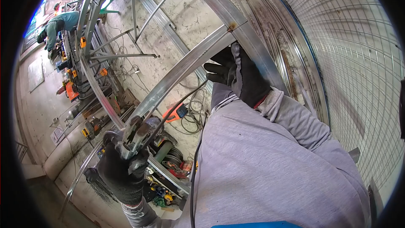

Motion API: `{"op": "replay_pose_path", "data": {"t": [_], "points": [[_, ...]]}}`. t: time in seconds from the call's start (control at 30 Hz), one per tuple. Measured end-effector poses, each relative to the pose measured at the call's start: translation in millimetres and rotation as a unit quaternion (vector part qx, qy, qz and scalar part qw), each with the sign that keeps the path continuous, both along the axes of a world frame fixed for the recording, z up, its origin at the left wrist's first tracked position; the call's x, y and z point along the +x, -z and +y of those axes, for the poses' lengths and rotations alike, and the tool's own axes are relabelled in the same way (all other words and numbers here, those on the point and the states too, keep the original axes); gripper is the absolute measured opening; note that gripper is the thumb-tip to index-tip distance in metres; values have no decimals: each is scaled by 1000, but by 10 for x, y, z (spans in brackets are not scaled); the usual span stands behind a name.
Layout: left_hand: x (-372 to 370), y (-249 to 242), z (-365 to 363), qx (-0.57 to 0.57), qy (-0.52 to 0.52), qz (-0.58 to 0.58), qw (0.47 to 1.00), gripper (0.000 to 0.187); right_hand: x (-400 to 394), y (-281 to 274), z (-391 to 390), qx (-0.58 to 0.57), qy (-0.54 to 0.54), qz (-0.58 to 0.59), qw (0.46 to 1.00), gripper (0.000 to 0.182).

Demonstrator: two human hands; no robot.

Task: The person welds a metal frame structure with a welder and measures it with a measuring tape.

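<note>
My left hand (122, 173), in a black glove, is closed around a worn metal tool (134, 138) at lower left. A black cable (181, 100) runs up from beside the tool; I cannot tell the tool's exact kind. It overlaps the lower end of a curved steel bar (177, 71). That bar meets a wide steel tube (230, 14) at a joint with a brownish weld spot (231, 27). Just under this joint is my right hand (244, 74), also black-gloved, its fingers spread toward the left and its upper edge right at the tube.
More frame bars (90, 25) rise at upper left. An orange device (176, 112) with coiled cables lies on the floor. Wire mesh (354, 50) lines the right side, beside long metal lengths (291, 46). A bent-over person (61, 23) is far left, near tools and an orange case (71, 91).
</note>
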State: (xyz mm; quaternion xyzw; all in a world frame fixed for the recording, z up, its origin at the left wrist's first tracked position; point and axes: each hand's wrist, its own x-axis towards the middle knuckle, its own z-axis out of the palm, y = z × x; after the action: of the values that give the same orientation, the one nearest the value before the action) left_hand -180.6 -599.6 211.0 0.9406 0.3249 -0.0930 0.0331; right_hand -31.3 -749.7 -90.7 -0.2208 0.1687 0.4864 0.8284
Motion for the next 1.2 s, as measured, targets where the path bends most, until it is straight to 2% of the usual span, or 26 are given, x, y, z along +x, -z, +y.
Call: {"op": "replay_pose_path", "data": {"t": [0.2, 0.4, 0.5, 0.9, 0.97, 1.2], "points": [[-7, 36, -2, -12, -15, -23, 1000, 60, -3, 24, 15, 0, -8, -2, 1000, 61], [-44, 47, 34, -1, 19, -26, 999, 59, -2, 33, 5, -10, -12, -8, 1000, 63], [-5, 34, 13, -17, -6, -24, 1000, 58, 1, 41, 11, -10, -18, -5, 1000, 63], [7, 61, 5, 7, 28, -24, 999, 59, -5, 61, 21, -1, -15, 13, 1000, 60], [-72, 52, 40, -28, -15, -24, 999, 58, -8, 67, 23, 2, -13, 20, 1000, 60], [-13, 69, 10, -18, -11, -23, 1000, 58, -16, 110, 23, 9, -12, 29, 999, 59]]}}
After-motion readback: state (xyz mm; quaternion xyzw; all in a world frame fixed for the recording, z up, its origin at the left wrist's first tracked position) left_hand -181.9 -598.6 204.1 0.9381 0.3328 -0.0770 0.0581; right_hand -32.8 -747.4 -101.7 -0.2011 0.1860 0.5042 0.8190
